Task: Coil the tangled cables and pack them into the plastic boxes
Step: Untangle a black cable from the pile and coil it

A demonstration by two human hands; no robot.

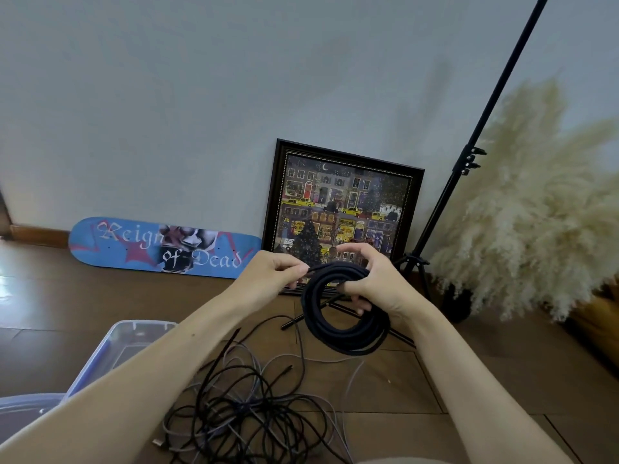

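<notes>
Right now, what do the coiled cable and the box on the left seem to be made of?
Coiled cable: probably matte dark rubber or woven jacket; it shows no shine and bends in smooth loops. Box: clear, bluish glossy plastic; the floor shows through its wall.

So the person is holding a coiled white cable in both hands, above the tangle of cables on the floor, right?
Not quite. The head view shows the coiled cable is black, not white. The right hand grips it, the left hand pinches its end, and the tangle lies on the floor below.
</notes>
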